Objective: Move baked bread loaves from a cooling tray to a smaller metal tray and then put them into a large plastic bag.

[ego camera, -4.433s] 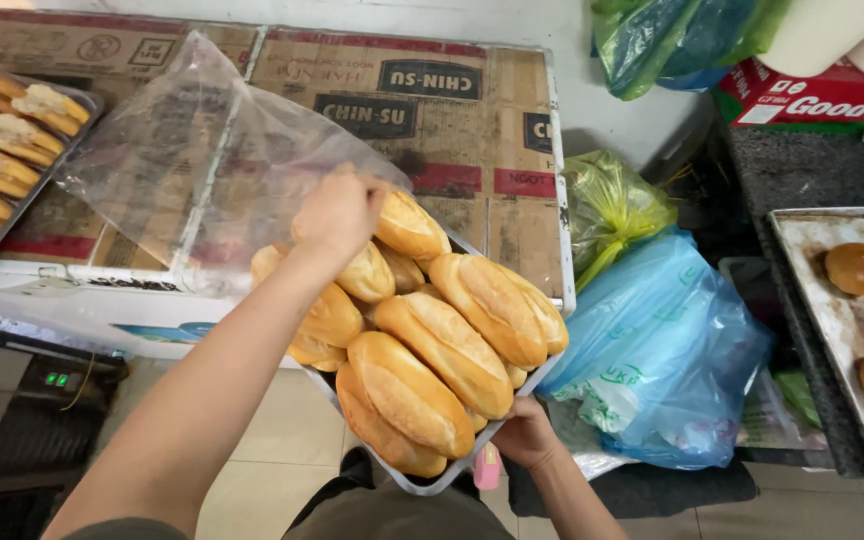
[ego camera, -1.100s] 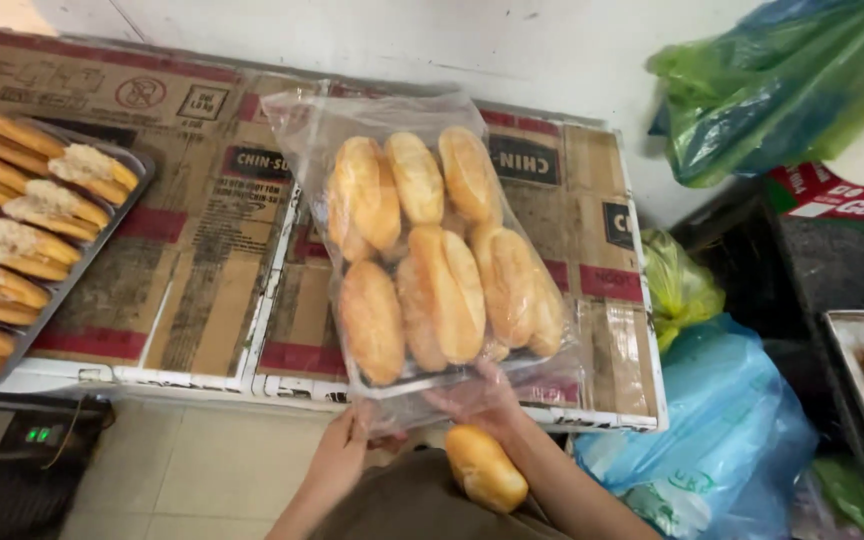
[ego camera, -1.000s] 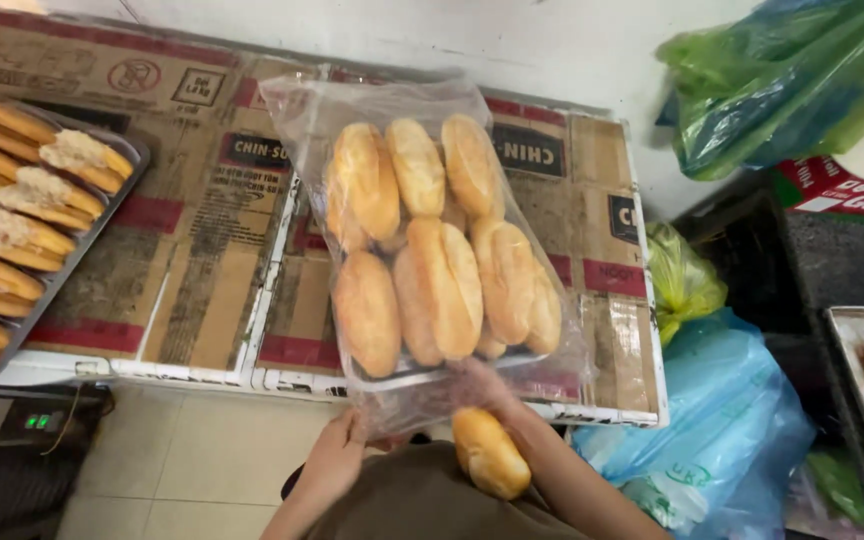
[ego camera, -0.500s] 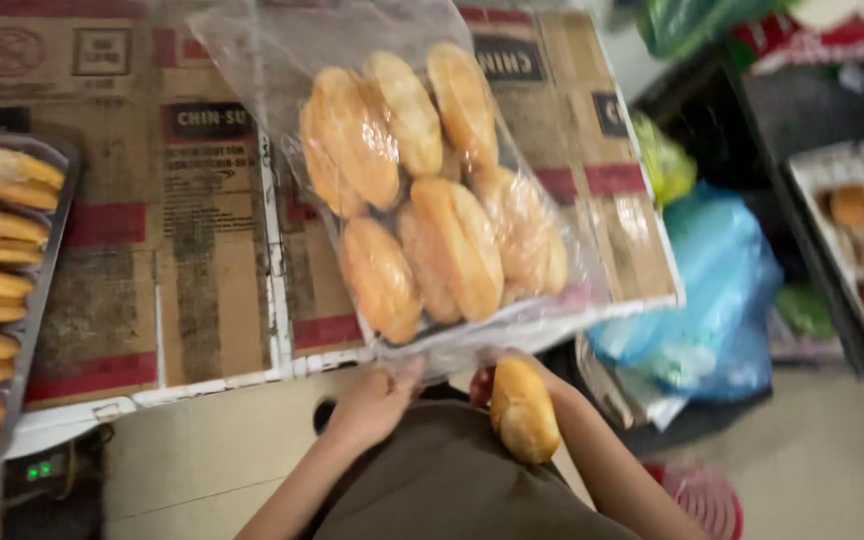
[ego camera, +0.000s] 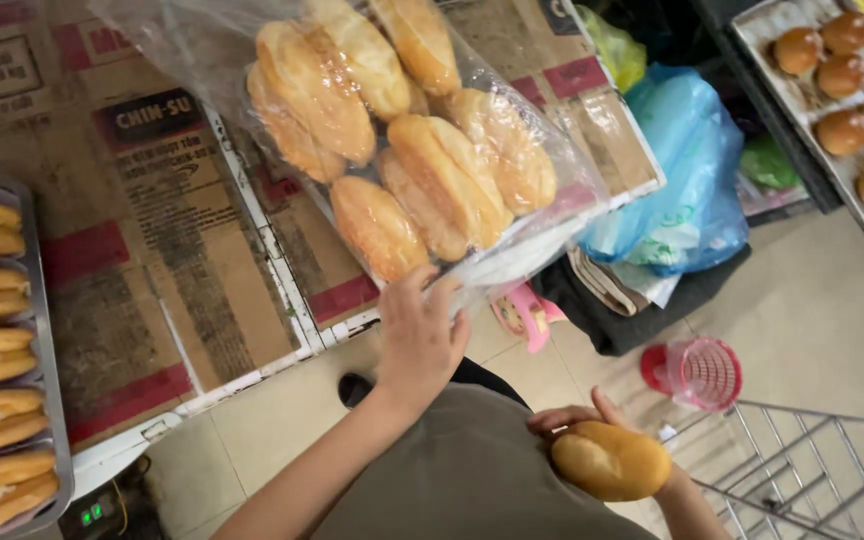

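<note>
A clear plastic bag (ego camera: 512, 250) filled with several golden bread rolls (ego camera: 432, 170) lies on flattened cardboard (ego camera: 152, 250) covering a table. My left hand (ego camera: 417, 335) touches the bag's near open edge, fingers spread on the plastic. My right hand (ego camera: 602, 440) is drawn back beside my body and holds one golden bread roll (ego camera: 612, 462) low over the floor, apart from the bag.
A metal tray (ego camera: 37, 300) of split filled rolls sits at the left. A blue plastic bag (ego camera: 677, 190) and a yellow-green bag (ego camera: 617, 45) lie right of the table. A tray of round buns (ego camera: 842, 110) is at top right. A pink basket (ego camera: 697, 372) and wire rack (ego camera: 812, 470) stand on the floor.
The view swung down and right. My right hand pulled back from the bag's mouth with the single roll. My left hand stays at the bag's edge.
</note>
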